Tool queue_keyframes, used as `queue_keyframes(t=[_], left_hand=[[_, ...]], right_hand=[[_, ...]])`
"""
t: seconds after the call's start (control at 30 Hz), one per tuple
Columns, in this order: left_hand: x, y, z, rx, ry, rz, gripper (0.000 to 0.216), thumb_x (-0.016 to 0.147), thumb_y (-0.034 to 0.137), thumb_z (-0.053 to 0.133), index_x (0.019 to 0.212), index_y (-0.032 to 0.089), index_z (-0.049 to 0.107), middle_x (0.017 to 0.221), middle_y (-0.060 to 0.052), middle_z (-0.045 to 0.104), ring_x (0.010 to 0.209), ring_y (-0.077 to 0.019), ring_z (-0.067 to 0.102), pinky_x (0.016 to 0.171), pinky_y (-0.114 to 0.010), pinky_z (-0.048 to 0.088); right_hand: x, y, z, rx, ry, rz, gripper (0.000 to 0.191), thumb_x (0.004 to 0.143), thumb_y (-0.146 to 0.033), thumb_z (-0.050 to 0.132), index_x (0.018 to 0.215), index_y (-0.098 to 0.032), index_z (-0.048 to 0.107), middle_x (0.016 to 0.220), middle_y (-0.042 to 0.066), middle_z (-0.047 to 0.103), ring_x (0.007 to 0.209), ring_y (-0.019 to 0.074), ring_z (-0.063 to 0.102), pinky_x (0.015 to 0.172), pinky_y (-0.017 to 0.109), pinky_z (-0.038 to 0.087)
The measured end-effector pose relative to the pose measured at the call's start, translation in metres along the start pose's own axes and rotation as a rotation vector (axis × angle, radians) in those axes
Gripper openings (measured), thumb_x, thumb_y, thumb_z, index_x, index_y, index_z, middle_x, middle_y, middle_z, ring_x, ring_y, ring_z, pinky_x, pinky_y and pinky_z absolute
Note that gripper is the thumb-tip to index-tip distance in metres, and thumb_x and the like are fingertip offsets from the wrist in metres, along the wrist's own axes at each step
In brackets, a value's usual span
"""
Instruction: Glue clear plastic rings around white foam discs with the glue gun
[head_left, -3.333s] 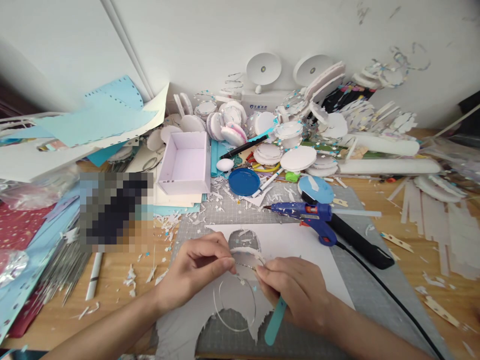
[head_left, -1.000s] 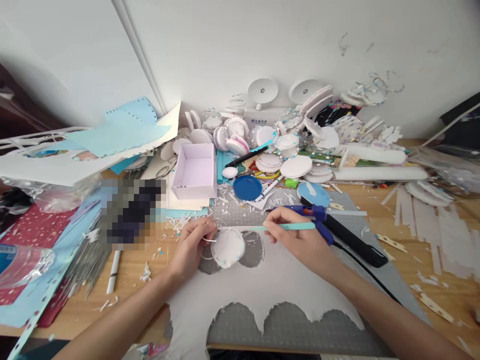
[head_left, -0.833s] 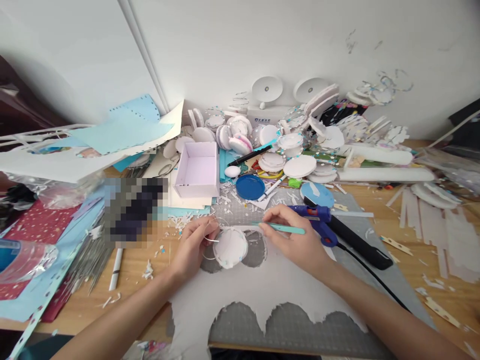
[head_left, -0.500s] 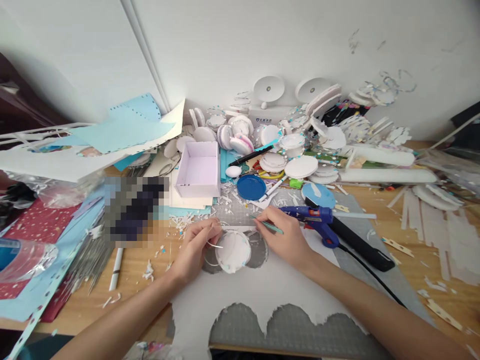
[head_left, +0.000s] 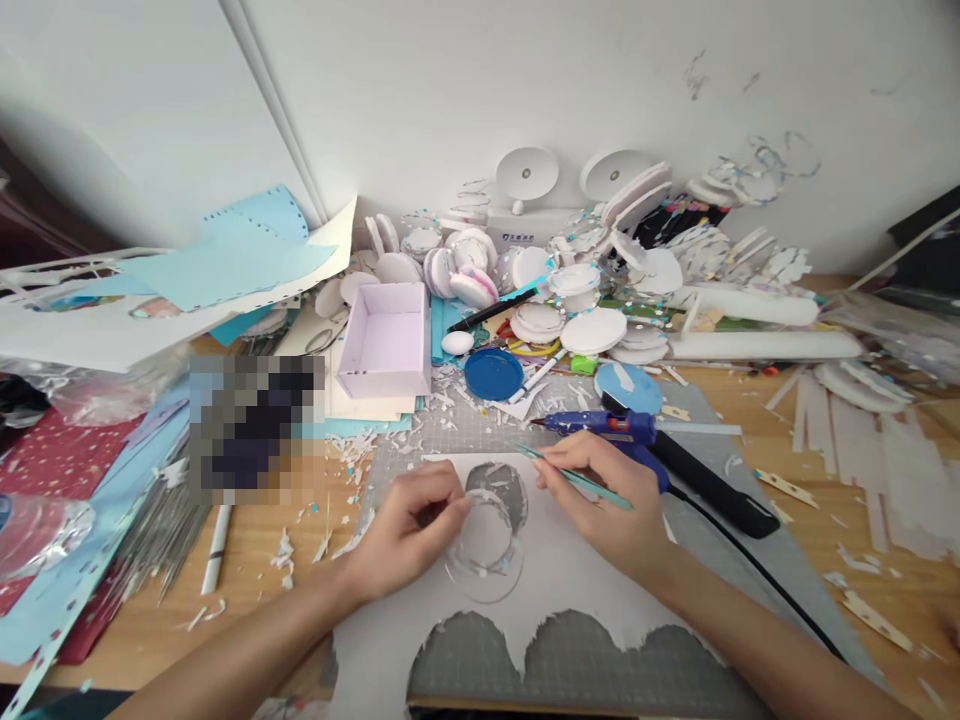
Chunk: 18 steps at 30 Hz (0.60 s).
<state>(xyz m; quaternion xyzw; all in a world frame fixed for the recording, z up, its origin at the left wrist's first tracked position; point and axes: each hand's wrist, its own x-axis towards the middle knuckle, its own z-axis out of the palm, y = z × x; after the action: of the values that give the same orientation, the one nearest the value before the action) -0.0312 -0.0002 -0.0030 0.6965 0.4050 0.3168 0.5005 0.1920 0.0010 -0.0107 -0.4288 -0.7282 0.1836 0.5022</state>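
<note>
A: What is each grip doing?

B: The left grip (head_left: 416, 525) is pinching the ring (head_left: 514, 535) by its upper-left rim; the right grip (head_left: 600, 495) is pinching the tweezers (head_left: 583, 481), their tips pointing up and left, apart from the ring.

A: And where is the ring sitting?

B: It's staying over the sheet (head_left: 577, 580), overlapping a cut hole; I can't tell whether it's touching. A thinner loop (head_left: 489, 601) is showing around its lower side.

A: How is it likely handling?

B: I'm guessing light, springy, easily bent. The small bits on it are looking fragile, so I'm favouring a bare stretch of rim.

A: Any room?

B: Flat sheet is lying open below and right, ending in ragged scallops over the mat (head_left: 577, 660). The gun (head_left: 600, 426) is crowding the right grip; farther back, the box (head_left: 386, 375) and lid (head_left: 493, 375) are blocking.
</note>
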Motion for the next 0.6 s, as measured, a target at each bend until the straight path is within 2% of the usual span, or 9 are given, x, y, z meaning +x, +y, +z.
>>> queue_keyframes(t=[0.13,0.3,0.43,0.6], left_hand=[[-0.001,-0.002,0.002,0.217,-0.039,0.115,0.029,0.091,0.021,0.044,0.063,0.015,0.049,0.067,-0.002,0.048,0.064,-0.0145,0.045,0.06,-0.027,0.034],[-0.002,-0.003,0.001,0.324,-0.023,0.185,0.02,0.089,0.017,0.046,0.072,0.014,0.055,0.073,-0.005,0.053,0.07,-0.0162,0.049,0.064,-0.028,0.038],[-0.003,0.0,-0.001,0.326,0.02,0.222,0.015,0.088,0.016,0.046,0.087,0.013,0.061,0.084,-0.007,0.057,0.08,-0.019,0.052,0.073,-0.031,0.041],[-0.007,0.004,-0.004,0.245,0.083,0.226,0.023,0.088,0.016,0.042,0.101,0.013,0.061,0.096,-0.009,0.056,0.091,-0.0209,0.052,0.082,-0.033,0.041]], right_hand=[[0.005,0.015,0.013,-0.046,-0.085,-0.057,0.015,0.082,-0.008,0.059,0.079,-0.021,0.053,0.074,0.002,0.062,0.072,0.0157,0.061,0.067,0.029,0.049],[0.012,0.025,0.025,-0.075,-0.178,-0.039,0.014,0.086,-0.011,0.056,0.076,-0.021,0.051,0.076,0.003,0.061,0.073,0.016,0.059,0.067,0.029,0.046],[0.012,0.027,0.028,-0.095,-0.208,-0.005,0.013,0.086,-0.011,0.054,0.077,-0.02,0.052,0.074,0.002,0.058,0.07,0.0159,0.056,0.065,0.028,0.044],[0.012,0.026,0.028,-0.093,-0.201,0.016,0.012,0.086,-0.01,0.053,0.079,-0.02,0.053,0.074,0.002,0.058,0.07,0.015,0.056,0.064,0.027,0.044]])
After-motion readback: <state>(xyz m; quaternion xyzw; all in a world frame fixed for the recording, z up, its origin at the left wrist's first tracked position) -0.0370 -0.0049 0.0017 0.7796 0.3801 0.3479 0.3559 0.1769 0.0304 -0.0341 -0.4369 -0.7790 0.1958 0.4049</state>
